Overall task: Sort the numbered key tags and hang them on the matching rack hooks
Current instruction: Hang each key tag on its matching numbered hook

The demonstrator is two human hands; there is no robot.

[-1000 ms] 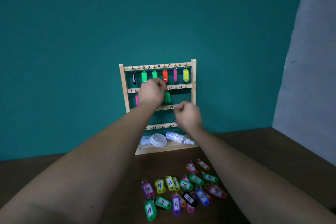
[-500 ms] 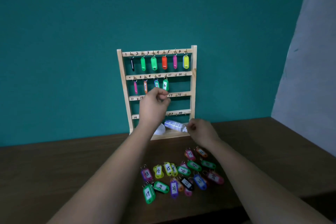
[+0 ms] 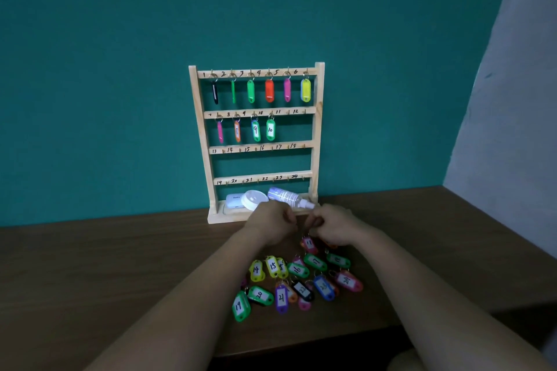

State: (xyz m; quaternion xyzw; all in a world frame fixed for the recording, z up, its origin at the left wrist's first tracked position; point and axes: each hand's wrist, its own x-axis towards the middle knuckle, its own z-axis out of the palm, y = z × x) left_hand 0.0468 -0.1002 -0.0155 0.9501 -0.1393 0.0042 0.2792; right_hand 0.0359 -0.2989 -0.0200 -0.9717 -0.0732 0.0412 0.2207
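A wooden key rack (image 3: 319,129) stands against the teal wall. Tags hang on hooks 1 to 6 of its top row (image 3: 269,90) and on hooks 7 to 10 of the second row (image 3: 270,129). The two lower rows hold nothing. Several numbered tags (image 3: 297,283) lie in a loose pile on the brown table. My right hand (image 3: 334,227) pinches the ring of pink tag 11 (image 3: 309,244), which dangles just above the pile's far edge. My left hand (image 3: 271,224) hovers close beside it, fingers curled, and nothing shows in them.
The rack's base tray (image 3: 217,217) holds a white box (image 3: 234,200), a round white lid (image 3: 256,199) and a lying spray bottle (image 3: 286,196), just behind my hands. The table's front edge (image 3: 301,343) runs below the pile. A grey wall (image 3: 512,99) rises at right.
Both hands came down from the rack to the table in front of its base. My right hand has picked tag 11 up by its ring. Tag 9 now hangs in full view.
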